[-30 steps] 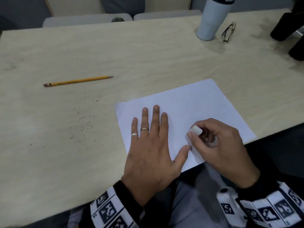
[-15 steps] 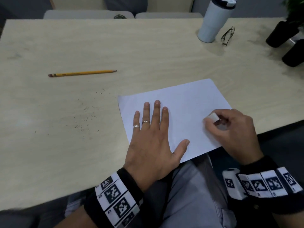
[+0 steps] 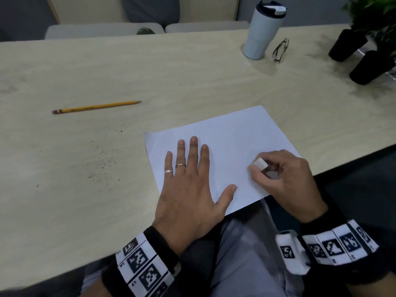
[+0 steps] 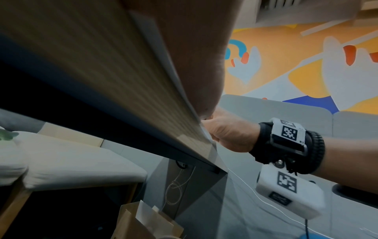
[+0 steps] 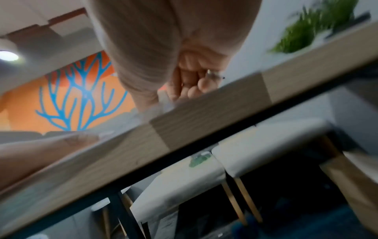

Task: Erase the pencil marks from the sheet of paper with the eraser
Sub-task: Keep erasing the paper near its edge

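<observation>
A white sheet of paper (image 3: 231, 144) lies at the near edge of the table, its near corner overhanging. My left hand (image 3: 188, 181) lies flat on the sheet's left part, fingers straight and spread, holding it down. My right hand (image 3: 280, 179) pinches a small white eraser (image 3: 260, 163) between thumb and curled fingers, pressed on the sheet's right part. Pencil marks on the paper are too faint to make out. In the left wrist view the right hand (image 4: 231, 134) shows at the table edge. The blurred right wrist view shows curled right hand fingers (image 5: 194, 84) above the table edge.
A yellow pencil (image 3: 96, 107) lies on the light wooden table (image 3: 192, 82) at far left. Dark eraser crumbs (image 3: 102, 155) are scattered left of the sheet. A white tumbler (image 3: 262, 31) and glasses (image 3: 280, 49) stand far back; black plant pots (image 3: 360, 58) at far right.
My right hand with the eraser swept right across the sheet, then back a little to the left. The left hand has stayed flat on the paper.
</observation>
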Action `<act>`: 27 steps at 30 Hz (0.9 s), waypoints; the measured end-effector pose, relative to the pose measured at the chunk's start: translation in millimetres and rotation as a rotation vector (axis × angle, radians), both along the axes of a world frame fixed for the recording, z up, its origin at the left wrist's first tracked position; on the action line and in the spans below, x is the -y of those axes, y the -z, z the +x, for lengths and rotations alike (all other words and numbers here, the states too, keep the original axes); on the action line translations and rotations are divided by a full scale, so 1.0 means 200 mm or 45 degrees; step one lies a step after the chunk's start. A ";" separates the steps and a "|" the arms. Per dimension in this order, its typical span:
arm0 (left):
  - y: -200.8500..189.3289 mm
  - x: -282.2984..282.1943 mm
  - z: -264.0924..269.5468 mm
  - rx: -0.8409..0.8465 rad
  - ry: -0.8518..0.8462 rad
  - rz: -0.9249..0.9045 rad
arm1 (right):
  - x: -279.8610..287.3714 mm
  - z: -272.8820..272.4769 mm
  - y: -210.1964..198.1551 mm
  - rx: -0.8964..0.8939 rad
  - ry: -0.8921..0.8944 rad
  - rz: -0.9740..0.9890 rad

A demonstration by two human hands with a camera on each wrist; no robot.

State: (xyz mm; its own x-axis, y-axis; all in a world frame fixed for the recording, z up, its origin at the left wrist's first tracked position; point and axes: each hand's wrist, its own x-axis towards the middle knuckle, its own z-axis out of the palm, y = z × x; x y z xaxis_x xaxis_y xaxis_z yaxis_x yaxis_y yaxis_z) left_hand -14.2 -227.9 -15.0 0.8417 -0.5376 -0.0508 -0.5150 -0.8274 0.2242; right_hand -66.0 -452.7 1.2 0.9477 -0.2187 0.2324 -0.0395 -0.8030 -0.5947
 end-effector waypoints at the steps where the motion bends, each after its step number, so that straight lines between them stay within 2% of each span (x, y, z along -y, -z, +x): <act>1: 0.00 0.00 0.00 0.001 0.005 0.002 | 0.07 0.01 0.01 -0.002 0.045 0.000; 4: 0.00 0.00 0.00 0.009 -0.003 -0.003 | 0.16 0.03 -0.01 0.043 0.157 -0.041; 8: 0.00 0.00 0.00 0.004 -0.016 0.002 | 0.02 -0.01 0.00 0.006 -0.020 -0.026; 12: 0.00 0.01 0.00 -0.004 -0.011 0.012 | 0.17 0.03 -0.02 -0.005 0.162 -0.058; 16: 0.00 0.01 0.00 -0.001 -0.023 0.012 | 0.04 -0.01 -0.02 -0.025 0.010 -0.093; 20: 0.00 0.01 0.00 -0.005 -0.005 0.018 | 0.18 0.01 -0.02 -0.036 0.215 -0.012; 22: 0.00 0.01 0.00 0.000 -0.011 0.011 | 0.15 0.03 -0.04 -0.041 0.196 -0.037; 25: 0.00 0.01 0.00 -0.001 -0.008 0.011 | 0.05 0.00 -0.03 -0.063 0.038 -0.019; 27: 0.00 0.01 0.00 -0.004 -0.002 0.012 | 0.15 0.00 -0.01 -0.068 0.142 0.058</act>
